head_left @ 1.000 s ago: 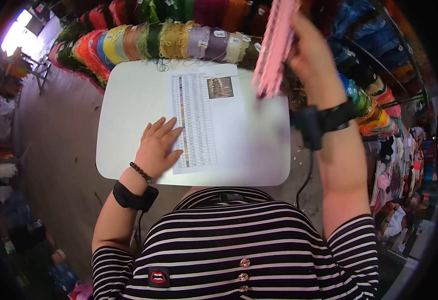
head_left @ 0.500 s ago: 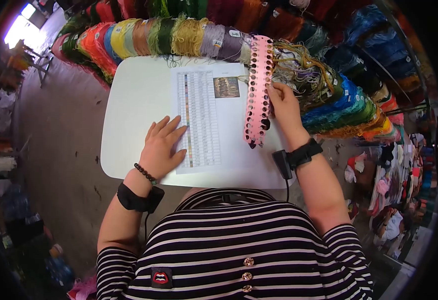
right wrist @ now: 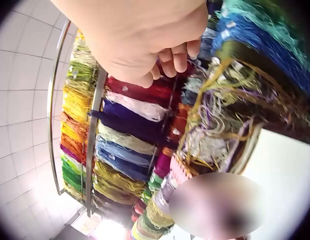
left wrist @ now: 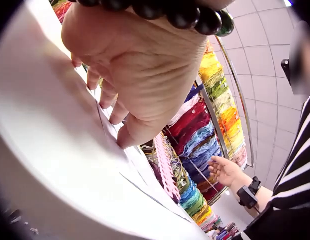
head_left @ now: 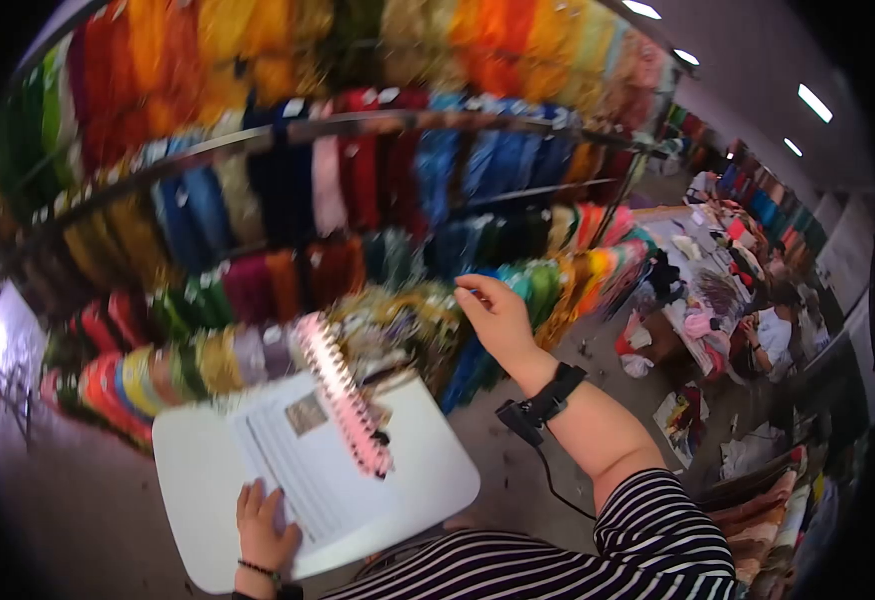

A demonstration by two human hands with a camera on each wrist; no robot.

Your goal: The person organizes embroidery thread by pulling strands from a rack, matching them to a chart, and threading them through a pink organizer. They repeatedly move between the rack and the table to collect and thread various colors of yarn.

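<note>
My left hand (head_left: 268, 530) rests flat, fingers spread, at the lower edge of a printed sheet (head_left: 293, 475) on a white board (head_left: 198, 480). The sheet bears a table and a small photo. A long pink strip (head_left: 336, 390) with rows of holes along its edges lies across the board's right part, its far end reaching to the yarn. Beyond it, my right hand (head_left: 498, 318) is raised in front of the thread skeins, fingers loosely bent with nothing in them. In the left wrist view, the right hand (left wrist: 225, 171) shows relaxed fingers.
Skeins of coloured thread (head_left: 358, 180) hang on tiered metal rails (head_left: 328, 127) ahead. A tangle of loose threads (head_left: 398, 325) lies behind the board. To the right are a cluttered table (head_left: 693, 330) and a seated person (head_left: 773, 340).
The pink strip, held up in my right hand at first, was laid on the board and let go. That hand has moved forward to the skeins. The head view has tilted up and right.
</note>
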